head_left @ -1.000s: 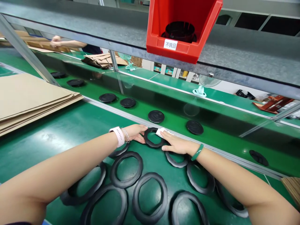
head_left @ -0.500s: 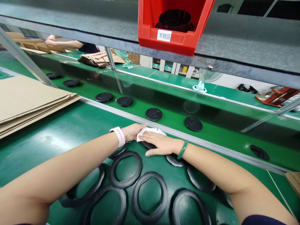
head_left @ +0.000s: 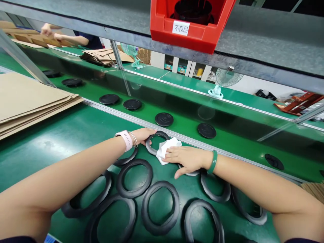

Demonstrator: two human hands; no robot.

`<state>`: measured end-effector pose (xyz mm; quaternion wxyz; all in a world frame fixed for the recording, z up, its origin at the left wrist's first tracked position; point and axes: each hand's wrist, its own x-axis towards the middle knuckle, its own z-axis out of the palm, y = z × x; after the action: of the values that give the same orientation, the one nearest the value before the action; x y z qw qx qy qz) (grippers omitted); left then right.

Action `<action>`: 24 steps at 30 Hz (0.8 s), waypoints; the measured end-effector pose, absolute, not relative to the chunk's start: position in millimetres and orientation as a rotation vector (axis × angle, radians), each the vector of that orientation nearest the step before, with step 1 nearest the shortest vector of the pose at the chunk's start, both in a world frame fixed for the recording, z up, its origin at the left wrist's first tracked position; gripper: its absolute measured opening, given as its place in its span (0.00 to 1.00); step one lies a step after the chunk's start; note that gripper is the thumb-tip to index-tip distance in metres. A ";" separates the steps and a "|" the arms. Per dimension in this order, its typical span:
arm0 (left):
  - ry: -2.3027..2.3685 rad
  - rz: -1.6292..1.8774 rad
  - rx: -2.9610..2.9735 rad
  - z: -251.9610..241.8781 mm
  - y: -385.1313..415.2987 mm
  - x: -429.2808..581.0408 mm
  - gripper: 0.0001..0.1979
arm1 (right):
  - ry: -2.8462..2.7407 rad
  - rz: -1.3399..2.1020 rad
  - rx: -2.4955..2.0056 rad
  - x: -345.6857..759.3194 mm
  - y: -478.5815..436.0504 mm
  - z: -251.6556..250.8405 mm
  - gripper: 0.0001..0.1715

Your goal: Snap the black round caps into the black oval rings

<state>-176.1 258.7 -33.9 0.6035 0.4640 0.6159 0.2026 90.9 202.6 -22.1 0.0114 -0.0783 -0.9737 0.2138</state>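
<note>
My left hand (head_left: 143, 134) grips the left edge of a black rubber ring (head_left: 153, 138) lying on the green table near the rail. My right hand (head_left: 184, 159) presses a crumpled white cloth (head_left: 165, 148) against that ring's right side, fingers curled over the cloth. Several more black rings (head_left: 134, 178) lie flat on the table between and under my forearms. A pink watch sits on my left wrist, a green bangle on my right.
A green conveyor (head_left: 182, 111) beyond the rail carries several black round discs (head_left: 164, 119). Flattened cardboard sheets (head_left: 30, 101) are stacked at left. A red bin (head_left: 192, 23) holding a black part hangs on the shelf overhead. Another person's arms (head_left: 65, 37) work at the far left. A small fan (head_left: 224, 81) stands behind the conveyor.
My right hand slid the white cloth from over the ring's top down to its right side, uncovering the ring. The left hand kept its hold. The discs on the conveyor shifted slightly left.
</note>
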 end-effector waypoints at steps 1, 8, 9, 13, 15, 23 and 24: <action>1.445 0.470 1.087 -34.0 259.6 -178.2 0.18 | -3.050 0.659 -0.281 95.2 207.4 -22.9 0.44; 1.563 0.531 1.242 -28.9 260.0 -183.3 0.14 | -2.711 0.750 -0.799 133.2 249.1 -11.2 0.49; 1.566 0.565 1.288 -25.5 257.8 -181.6 0.12 | -2.583 0.784 -0.844 142.1 250.3 -3.6 0.47; 1.501 0.697 1.452 -9.7 235.7 -165.0 0.13 | -2.032 0.887 -0.804 180.6 230.2 33.4 0.33; 1.375 0.623 1.433 -5.9 216.6 -149.0 0.18 | -1.853 0.911 -0.708 193.8 208.5 49.2 0.31; 1.099 0.299 1.098 -33.4 168.2 -84.0 0.34 | -2.139 0.870 -0.544 170.1 148.1 48.2 0.26; 1.095 0.300 1.084 -36.0 168.5 -81.2 0.33 | -2.224 0.861 -0.527 162.2 147.2 39.1 0.26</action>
<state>-81.2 168.5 -36.0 0.7076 0.4880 0.4928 0.1352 162.2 147.2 39.1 0.3424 -0.2029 -0.8554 0.3313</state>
